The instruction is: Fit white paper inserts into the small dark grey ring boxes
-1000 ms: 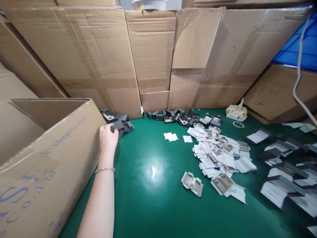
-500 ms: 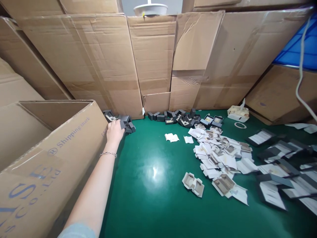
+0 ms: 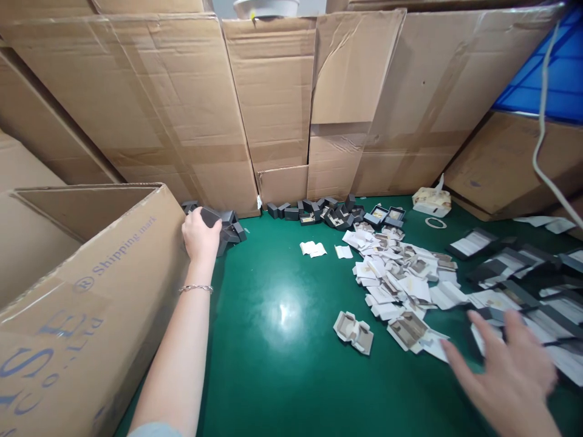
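My left hand (image 3: 200, 235) reaches forward beside the carton on the left, its fingers and thumb round a small dark grey box (image 3: 210, 216). More dark boxes (image 3: 233, 226) lie just behind and right of that hand, partly covered by it. On the right, my right hand (image 3: 512, 367) is blurred, with its fingers spread over the near edge of a pile of open dark boxes with white inserts (image 3: 542, 297). Nothing shows in its grasp. Left of it lies a heap of white paper pieces and grey inserts (image 3: 392, 273).
An open cardboard carton (image 3: 132, 261) stands at the left. Stacked cartons (image 3: 268, 91) wall off the back of the green table (image 3: 273, 376). Small dark boxes (image 3: 291, 213) line the back edge. A tissue pack (image 3: 432, 201) and white ring (image 3: 436, 223) lie back right. One grey insert (image 3: 353, 332) lies in front.
My right hand has come into view at the lower right, over the dark boxes. My left hand has shifted slightly, and the small box in it now shows more. The view has moved a little.
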Demonstrator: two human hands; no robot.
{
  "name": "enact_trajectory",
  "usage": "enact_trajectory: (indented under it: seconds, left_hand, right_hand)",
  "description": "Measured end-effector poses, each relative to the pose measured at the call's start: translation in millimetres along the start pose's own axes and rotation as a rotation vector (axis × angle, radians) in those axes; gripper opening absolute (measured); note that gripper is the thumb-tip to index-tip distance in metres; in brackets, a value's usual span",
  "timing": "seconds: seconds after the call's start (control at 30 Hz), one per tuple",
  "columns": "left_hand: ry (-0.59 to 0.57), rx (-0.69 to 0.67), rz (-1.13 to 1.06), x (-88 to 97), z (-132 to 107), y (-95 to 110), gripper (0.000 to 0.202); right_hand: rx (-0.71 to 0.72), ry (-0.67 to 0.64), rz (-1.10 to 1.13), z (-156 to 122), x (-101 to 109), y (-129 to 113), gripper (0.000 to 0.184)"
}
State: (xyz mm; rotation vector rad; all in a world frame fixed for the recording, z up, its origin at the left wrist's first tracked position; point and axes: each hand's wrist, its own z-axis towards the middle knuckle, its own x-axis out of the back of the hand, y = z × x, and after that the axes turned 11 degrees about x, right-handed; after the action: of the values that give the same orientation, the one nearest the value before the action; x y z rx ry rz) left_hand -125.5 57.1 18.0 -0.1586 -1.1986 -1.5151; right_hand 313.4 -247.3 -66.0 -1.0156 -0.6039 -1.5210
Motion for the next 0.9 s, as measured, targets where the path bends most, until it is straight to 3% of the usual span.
enact_trajectory:
  seconds: [0.17, 0.27, 0.37, 0.47, 0.6, 0.67, 0.7, 0.77, 0.9]
  left_hand:
    - [0.109, 0.035, -0.229, 16.9, -6, 14, 0.052]
    - [0.101, 0.114, -0.414, 18.5, -10, 24, 0.054]
    - [0.012, 0.218, -0.703, 12.8, -18, 40, 0.051]
    - [-0.164, 0.378, -1.002, 5.8, -39, 60, 0.038]
    - [-0.599, 0.6, -1.334, -1.1, -75, 80, 0.021]
    - [-0.813, 0.747, -1.396, -3.7, -90, 85, 0.018]
    - [-0.917, 0.774, -1.41, -4.7, -95, 86, 0.018]
    - [-1.006, 0.807, -1.421, -5.4, -101, 85, 0.018]
    - [-0.981, 0.835, -1.428, -0.9, -96, 80, 0.016]
  right_hand:
    - [0.175, -0.254, 0.065, 20, -48, -15, 0.084]
    - [0.222, -0.326, 0.129, 29, -57, -32, 0.081]
    - [0.219, -0.351, 0.184, 39, -60, -61, 0.078]
    - [0.244, -0.368, 0.296, 49, -62, -97, 0.075]
    - [0.303, -0.316, 0.548, 59, -60, -140, 0.062]
    - [0.285, -0.283, 0.632, 67, -52, -151, 0.054]
    - [0.278, -0.274, 0.659, 73, -46, -151, 0.048]
    - [0.256, -0.263, 0.684, 91, -37, -139, 0.041]
    - [-0.038, -0.02, 0.432, 143, -38, -73, 0.045]
